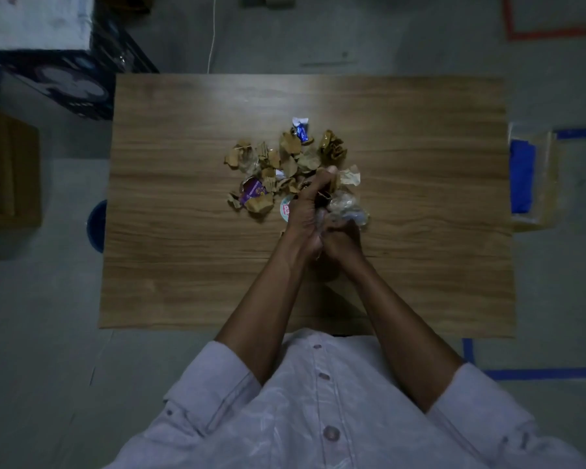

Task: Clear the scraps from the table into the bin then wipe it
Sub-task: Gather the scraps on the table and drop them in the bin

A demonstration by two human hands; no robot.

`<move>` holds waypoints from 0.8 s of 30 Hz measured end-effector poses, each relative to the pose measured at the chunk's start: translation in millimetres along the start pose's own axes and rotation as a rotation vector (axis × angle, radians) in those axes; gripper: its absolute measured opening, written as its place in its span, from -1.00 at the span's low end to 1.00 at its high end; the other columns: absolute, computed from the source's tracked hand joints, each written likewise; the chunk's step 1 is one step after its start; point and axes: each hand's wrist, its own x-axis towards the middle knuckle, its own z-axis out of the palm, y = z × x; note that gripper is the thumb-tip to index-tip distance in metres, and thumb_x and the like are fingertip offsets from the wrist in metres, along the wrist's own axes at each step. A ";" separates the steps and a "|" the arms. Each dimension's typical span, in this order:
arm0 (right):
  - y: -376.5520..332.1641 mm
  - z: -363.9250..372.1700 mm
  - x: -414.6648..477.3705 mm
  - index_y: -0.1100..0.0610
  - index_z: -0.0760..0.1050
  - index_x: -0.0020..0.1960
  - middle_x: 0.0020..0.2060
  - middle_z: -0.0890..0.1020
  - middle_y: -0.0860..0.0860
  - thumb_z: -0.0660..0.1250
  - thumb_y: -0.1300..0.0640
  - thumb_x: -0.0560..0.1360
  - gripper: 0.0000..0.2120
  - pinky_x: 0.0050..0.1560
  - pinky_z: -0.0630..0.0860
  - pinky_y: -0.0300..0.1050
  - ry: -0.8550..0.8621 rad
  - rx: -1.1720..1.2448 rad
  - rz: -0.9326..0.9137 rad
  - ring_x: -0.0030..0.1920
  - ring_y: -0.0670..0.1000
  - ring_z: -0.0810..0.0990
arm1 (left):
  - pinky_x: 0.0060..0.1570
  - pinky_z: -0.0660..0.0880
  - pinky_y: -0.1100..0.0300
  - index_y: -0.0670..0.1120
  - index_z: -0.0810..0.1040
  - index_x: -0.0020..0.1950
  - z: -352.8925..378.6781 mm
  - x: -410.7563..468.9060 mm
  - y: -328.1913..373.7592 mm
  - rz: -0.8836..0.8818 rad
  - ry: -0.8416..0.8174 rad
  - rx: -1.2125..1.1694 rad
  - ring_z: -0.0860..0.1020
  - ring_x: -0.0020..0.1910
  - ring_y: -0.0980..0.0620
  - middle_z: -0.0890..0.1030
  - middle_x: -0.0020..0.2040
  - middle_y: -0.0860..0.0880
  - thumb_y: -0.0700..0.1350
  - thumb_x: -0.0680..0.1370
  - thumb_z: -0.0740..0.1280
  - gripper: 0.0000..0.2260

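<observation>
A heap of scraps (274, 164) lies at the middle of the wooden table (183, 265): several torn brown paper pieces, a purple wrapper (252, 191) and a blue-and-white wrapper (300, 128). My left hand (307, 204) and my right hand (340, 236) are pressed together at the heap's right front side. Between them they grip a bundle of crumpled clear plastic and paper (347, 204). A round pale sticker (286, 208) shows just left of my left hand.
A blue bin (97, 225) peeks out from under the table's left edge. A blue cloth in a box (523, 177) sits on the floor by the right edge. A cardboard box (9, 170) and dark crates (65, 82) stand to the left.
</observation>
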 end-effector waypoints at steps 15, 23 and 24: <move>-49.6 -17.4 -5.0 0.17 0.17 0.47 0.27 0.54 0.18 0.38 0.48 0.43 -0.29 0.03 0.58 -0.25 0.078 0.376 -0.215 0.10 -0.06 0.66 | -0.23 0.63 0.05 -0.25 0.55 -0.17 25.2 -14.2 18.5 0.156 0.427 0.025 0.62 -0.18 -0.17 0.63 -0.19 -0.18 -0.23 0.41 0.44 -0.88; -63.3 -19.5 -23.0 0.15 0.37 0.41 0.08 0.60 0.16 0.29 0.31 0.33 -0.36 -0.14 0.61 -0.13 0.047 0.721 -0.229 -0.05 0.03 0.64 | -0.07 0.65 -0.02 -0.21 0.59 0.04 31.6 -14.6 14.7 0.408 0.572 0.173 0.67 -0.14 -0.10 0.69 -0.04 -0.12 -0.10 0.32 0.49 -0.65; -64.2 -19.9 -24.4 0.14 0.37 0.41 0.10 0.59 0.17 0.31 0.31 0.33 -0.36 -0.15 0.61 -0.13 0.040 0.743 -0.232 -0.03 0.05 0.63 | 0.00 0.64 -0.08 -0.23 0.58 0.12 29.0 -13.8 15.2 0.442 0.593 0.231 0.67 -0.06 -0.12 0.68 0.02 -0.13 -0.06 0.32 0.50 -0.57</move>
